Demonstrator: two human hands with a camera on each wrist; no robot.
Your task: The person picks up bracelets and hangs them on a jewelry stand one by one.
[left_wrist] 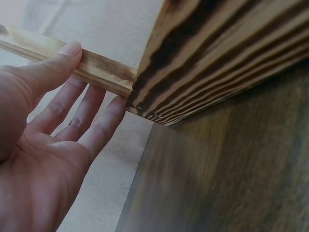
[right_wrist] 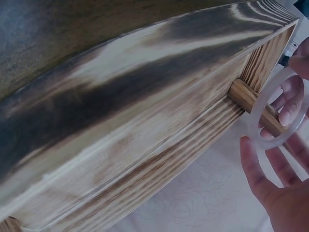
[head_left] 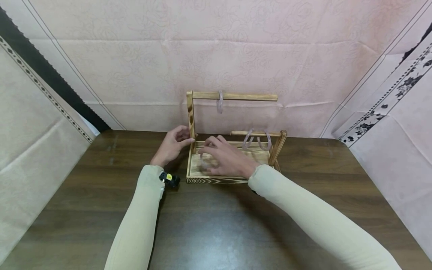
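A wooden jewelry rack with a shallow tray base [head_left: 195, 170] stands on the table. My left hand [head_left: 172, 147] grips the foot of its tall left post [left_wrist: 101, 67], thumb on one face and fingers on the other. Over the tray, my right hand [head_left: 229, 159] holds a translucent pale bangle [right_wrist: 257, 116] between thumb and fingers, beside that post. In the right wrist view, fingertips behind the post show through the bangle. One lilac bangle [head_left: 220, 103] hangs from the upper bar [head_left: 249, 97]. More bangles [head_left: 269, 141] hang on the lower bar [head_left: 237, 133].
The lower bar is carried by a short right post [head_left: 278, 148]. A brown wood-grain table [head_left: 209, 225] runs up to a pale patterned cloth backdrop [head_left: 216, 63] right behind the rack. White cloth panels [head_left: 37, 157] flank the table.
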